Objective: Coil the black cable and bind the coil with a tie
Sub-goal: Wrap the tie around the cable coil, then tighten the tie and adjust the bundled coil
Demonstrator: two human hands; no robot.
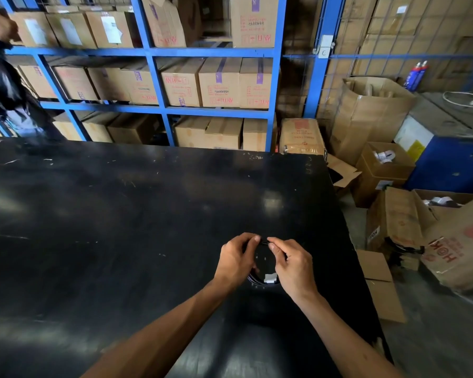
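Note:
The black cable (257, 279) is wound into a small coil held upright between both hands above the black table (120, 214). My left hand (234, 259) grips the coil's left side, its fingertips at the top of the loop. My right hand (292, 264) holds the right side, thumb and forefinger pinching at the top of the coil next to the left fingertips. A white label or tag (270, 277) shows at the coil's lower part. Whether a tie is between my fingers is hidden; the coil is hard to tell from the dark table.
Blue shelving (159, 53) stacked with cardboard boxes stands behind the table. Open cartons (385, 170) lie on the floor to the right, beside a blue machine (448, 159). Another person (0, 85) stands at the far left by the shelves.

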